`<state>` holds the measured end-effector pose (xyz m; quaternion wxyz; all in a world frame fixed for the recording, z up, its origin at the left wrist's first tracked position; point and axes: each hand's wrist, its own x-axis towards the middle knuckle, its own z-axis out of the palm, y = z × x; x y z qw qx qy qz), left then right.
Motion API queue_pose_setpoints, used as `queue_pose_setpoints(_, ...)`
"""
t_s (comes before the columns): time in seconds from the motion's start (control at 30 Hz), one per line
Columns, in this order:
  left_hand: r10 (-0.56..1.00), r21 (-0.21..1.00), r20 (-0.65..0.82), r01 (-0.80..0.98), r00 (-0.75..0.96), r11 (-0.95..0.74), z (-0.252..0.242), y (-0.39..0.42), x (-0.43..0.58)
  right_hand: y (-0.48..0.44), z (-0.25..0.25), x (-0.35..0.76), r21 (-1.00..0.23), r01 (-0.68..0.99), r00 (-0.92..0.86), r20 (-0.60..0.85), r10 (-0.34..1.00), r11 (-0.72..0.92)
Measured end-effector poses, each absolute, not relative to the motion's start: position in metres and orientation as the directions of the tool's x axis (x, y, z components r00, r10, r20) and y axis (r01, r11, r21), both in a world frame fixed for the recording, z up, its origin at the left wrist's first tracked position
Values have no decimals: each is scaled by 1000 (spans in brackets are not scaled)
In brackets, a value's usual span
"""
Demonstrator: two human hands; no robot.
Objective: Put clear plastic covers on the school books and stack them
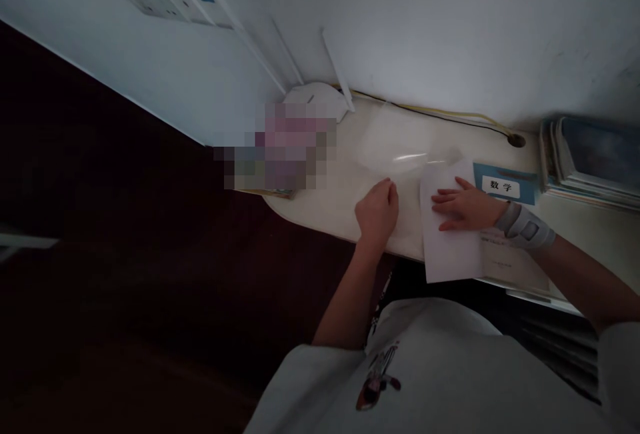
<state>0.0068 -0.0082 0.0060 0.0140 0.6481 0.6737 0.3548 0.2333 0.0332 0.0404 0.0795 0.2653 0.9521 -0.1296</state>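
Observation:
My left hand (pixel 379 211) is closed in a fist over the desk, close to its front edge. Whatever its fingers hold, if anything, is hidden. Beyond it lies a clear plastic sheet (pixel 385 144) with a bright glare streak. My right hand (pixel 463 206) rests flat, fingers spread, on a white sheet of paper (pixel 453 261) that reaches past the desk edge. Beside and partly under that hand is a book with a blue cover (pixel 529 187) and a white label reading 数学. Below my right wrist a printed page (pixel 517 264) shows.
A stack of books (pixel 595 161) stands at the right against the wall. At the desk's (pixel 340 177) left end are a blurred-out pile (pixel 295 147) and a white object (pixel 317 97). Yellow and black cables (pixel 450 112) run along the wall into a hole (pixel 517 141).

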Motion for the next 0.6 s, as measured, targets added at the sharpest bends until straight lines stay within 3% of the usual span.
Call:
queue_pose_setpoints(0.2, 796, 522, 576, 833, -187, -182, 7, -11, 2, 33, 41, 234, -200, 503, -860, -212, 464, 841)
queue_pose_setpoints(0.47, 772, 549, 593, 816, -229, -180, 12, -15, 2, 28, 49, 231, -195, 509, -852, -252, 459, 838)
queue_pose_setpoints(0.6, 873, 432, 487, 867, 9, -249, 9, -21, 14, 30, 41, 233, -204, 487, -870, -195, 452, 849)
